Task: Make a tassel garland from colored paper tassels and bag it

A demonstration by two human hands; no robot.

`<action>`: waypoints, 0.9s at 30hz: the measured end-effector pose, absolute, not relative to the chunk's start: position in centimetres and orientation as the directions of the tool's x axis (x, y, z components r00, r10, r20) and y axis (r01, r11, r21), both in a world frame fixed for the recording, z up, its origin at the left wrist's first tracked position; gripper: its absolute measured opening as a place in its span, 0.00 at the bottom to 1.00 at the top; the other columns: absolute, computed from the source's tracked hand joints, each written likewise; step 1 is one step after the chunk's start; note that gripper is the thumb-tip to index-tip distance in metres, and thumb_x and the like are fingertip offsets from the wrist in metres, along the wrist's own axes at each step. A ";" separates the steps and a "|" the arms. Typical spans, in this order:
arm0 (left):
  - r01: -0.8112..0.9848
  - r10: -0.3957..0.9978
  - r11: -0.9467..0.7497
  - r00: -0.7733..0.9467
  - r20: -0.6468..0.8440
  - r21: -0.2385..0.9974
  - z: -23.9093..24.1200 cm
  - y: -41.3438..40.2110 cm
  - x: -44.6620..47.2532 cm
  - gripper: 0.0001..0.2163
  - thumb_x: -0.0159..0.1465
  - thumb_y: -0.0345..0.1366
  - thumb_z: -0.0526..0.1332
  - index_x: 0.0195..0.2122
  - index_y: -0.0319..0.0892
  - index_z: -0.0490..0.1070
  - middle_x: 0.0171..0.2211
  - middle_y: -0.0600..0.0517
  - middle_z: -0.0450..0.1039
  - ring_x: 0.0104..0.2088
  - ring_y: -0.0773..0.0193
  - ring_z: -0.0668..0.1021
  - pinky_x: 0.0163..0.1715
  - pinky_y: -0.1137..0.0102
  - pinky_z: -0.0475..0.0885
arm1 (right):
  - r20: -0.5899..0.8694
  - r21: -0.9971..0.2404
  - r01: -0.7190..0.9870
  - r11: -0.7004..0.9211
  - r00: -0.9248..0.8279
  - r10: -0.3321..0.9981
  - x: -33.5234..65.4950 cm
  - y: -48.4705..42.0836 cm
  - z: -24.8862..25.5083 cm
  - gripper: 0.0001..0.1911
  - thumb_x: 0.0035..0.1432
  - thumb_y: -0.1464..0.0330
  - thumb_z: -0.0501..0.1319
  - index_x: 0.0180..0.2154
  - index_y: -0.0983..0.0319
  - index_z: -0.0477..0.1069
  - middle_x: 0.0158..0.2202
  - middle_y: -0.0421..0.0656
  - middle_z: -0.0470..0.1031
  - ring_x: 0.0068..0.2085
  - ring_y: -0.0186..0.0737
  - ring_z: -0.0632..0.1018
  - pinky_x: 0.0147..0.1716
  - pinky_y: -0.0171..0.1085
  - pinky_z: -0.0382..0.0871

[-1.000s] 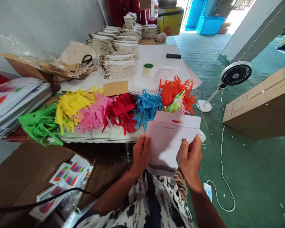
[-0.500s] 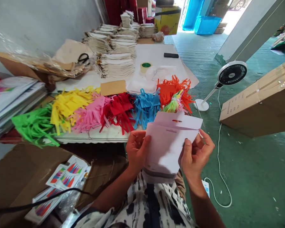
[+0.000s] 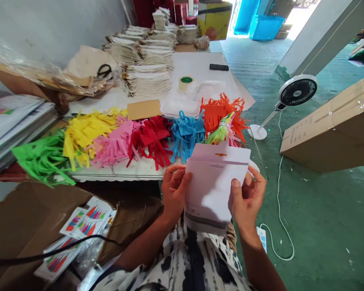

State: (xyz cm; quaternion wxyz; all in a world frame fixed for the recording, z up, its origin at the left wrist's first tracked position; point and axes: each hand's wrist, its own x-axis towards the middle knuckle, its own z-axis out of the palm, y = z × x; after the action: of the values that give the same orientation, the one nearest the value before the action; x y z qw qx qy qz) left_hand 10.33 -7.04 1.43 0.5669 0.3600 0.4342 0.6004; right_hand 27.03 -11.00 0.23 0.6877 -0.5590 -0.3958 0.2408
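Observation:
Between my hands, over my lap, are white header cards (image 3: 208, 188) with a hang slot near the top; at least two overlap. My left hand (image 3: 175, 190) pinches their left edge, thumb on the front. My right hand (image 3: 247, 198) grips the right edge, its thumb also in front. Just beyond the cards lies a multicoloured fringed bundle (image 3: 221, 131). Along the table edge are piles of fringed strips: orange (image 3: 212, 117), blue (image 3: 188, 131), red (image 3: 150, 137), pink (image 3: 117, 143), yellow (image 3: 85, 131) and green (image 3: 44, 151).
Stacked white bundles (image 3: 150, 79), a tape roll (image 3: 186, 84) and a black phone (image 3: 219, 67) lie on the table. Printed cards (image 3: 86, 222) fill an open carton (image 3: 15, 226) at lower left. A fan (image 3: 297, 93) and a cardboard box (image 3: 330, 129) stand at right.
The rear card has shifted left and lies more nearly in line with the front one. My right hand has moved slightly left with it; my left hand keeps its hold.

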 end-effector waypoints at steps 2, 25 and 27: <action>-0.403 0.993 0.024 -0.095 -0.068 0.915 1.0 -6.9 10.4 0.17 0.61 0.47 0.75 0.45 0.46 0.74 0.37 0.52 0.84 0.34 0.64 0.83 0.35 0.73 0.74 | 0.286 -0.956 0.127 0.263 0.588 0.757 27.0 -11.2 -0.1 0.29 0.66 0.59 0.66 0.63 0.57 0.62 0.52 0.50 0.79 0.52 0.46 0.81 0.54 0.49 0.75; -0.564 0.990 0.035 -0.094 -0.106 0.825 -0.2 -6.8 11.7 0.11 0.55 0.42 0.78 0.39 0.48 0.86 0.37 0.52 0.86 0.34 0.66 0.83 0.36 0.74 0.77 | 0.443 -0.892 0.415 0.178 0.727 0.525 29.1 -12.4 -0.5 0.11 0.62 0.63 0.71 0.45 0.58 0.85 0.44 0.45 0.86 0.45 0.46 0.85 0.48 0.47 0.79; -0.539 0.990 0.010 -0.114 -0.085 0.842 -0.2 -6.7 11.8 0.11 0.57 0.41 0.78 0.39 0.48 0.85 0.37 0.52 0.86 0.34 0.66 0.83 0.36 0.74 0.77 | 0.413 -0.909 0.374 0.186 0.740 0.530 29.0 -12.4 -0.3 0.10 0.61 0.62 0.72 0.43 0.58 0.86 0.43 0.46 0.86 0.45 0.46 0.85 0.48 0.47 0.80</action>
State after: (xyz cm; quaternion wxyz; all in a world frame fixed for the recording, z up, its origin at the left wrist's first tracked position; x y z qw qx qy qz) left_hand 11.76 -6.74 -0.25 0.5975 0.2930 0.3849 0.6396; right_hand 29.02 -12.41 -0.31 0.6832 -0.6352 -0.3557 0.0572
